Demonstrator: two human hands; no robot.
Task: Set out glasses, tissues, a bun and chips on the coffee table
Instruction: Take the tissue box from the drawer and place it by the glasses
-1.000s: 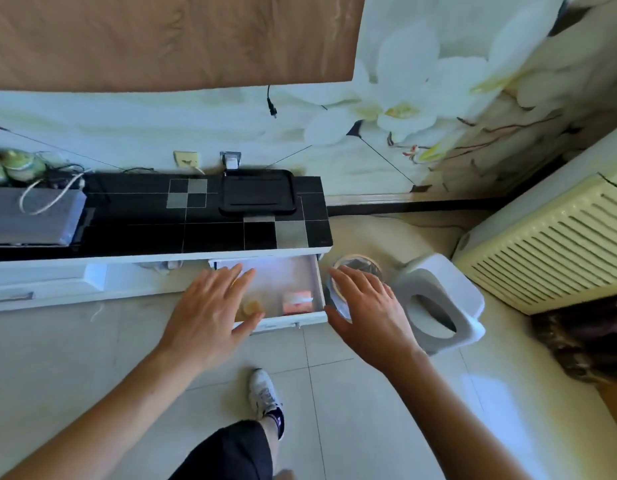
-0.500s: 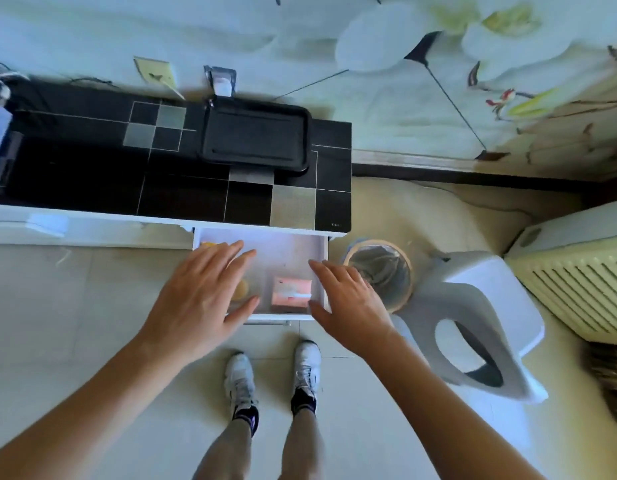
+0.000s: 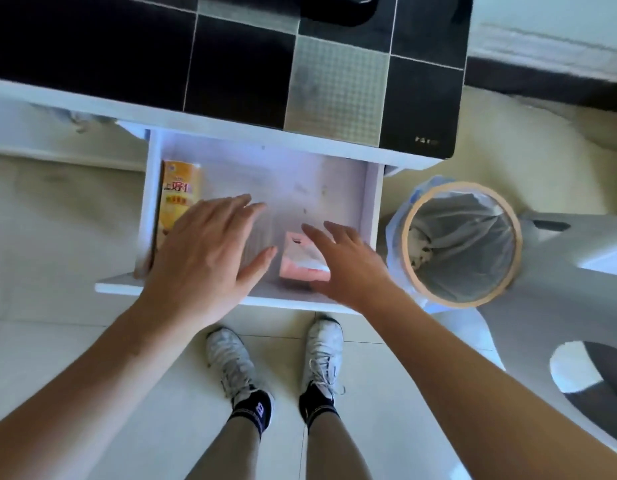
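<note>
Both hands partly hide chips can [image 3: 177, 199], tissues [image 3: 302, 259].

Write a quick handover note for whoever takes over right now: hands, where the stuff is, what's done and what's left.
Left hand: open, empty, over the open drawer, beside the yellow chips can.
Right hand: open, at the pink tissue pack, not yet gripping.
Chips lie along the drawer's left wall; tissues near its front right.
Done: drawer open.
Left: take out tissues and chips; glasses, bun and coffee table are out of view.
</note>
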